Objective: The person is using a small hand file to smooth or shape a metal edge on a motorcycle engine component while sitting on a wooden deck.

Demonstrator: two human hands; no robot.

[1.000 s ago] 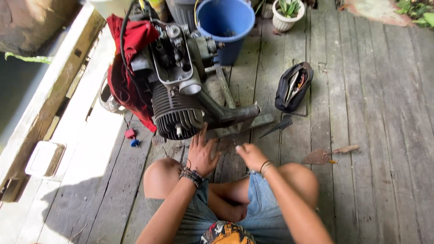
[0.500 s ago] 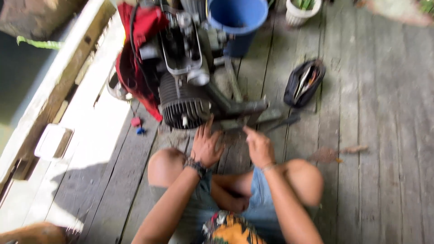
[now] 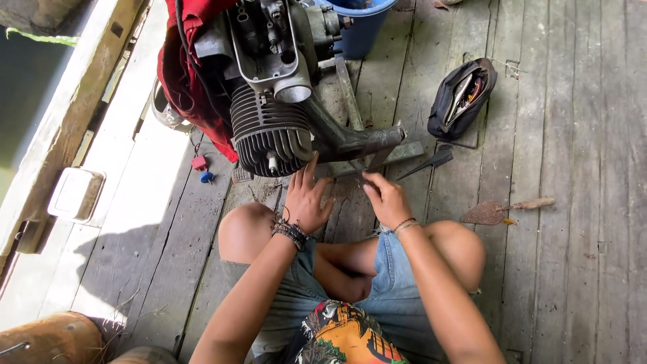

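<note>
Weathered grey plank floor (image 3: 579, 135), outdoors, you sit cross-legged on it. Far left a pale wooden beam (image 3: 60, 128); next a red cloth (image 3: 182, 74) draped on the small engine (image 3: 269, 128), which stands on the planks just ahead of your knees, finned cylinder facing you. Your left hand (image 3: 306, 199) has its grip apart, fingers spread, tips at the fins. Your right hand (image 3: 385, 199) pinches together near the dark exhaust pipe (image 3: 357, 141); can't tell on what. Engine looks heavy, rigid, likely oily, with thin fins: hold the casing or pipe. Right: open black tool pouch (image 3: 461, 98), rusty trowel (image 3: 502, 210).
</note>
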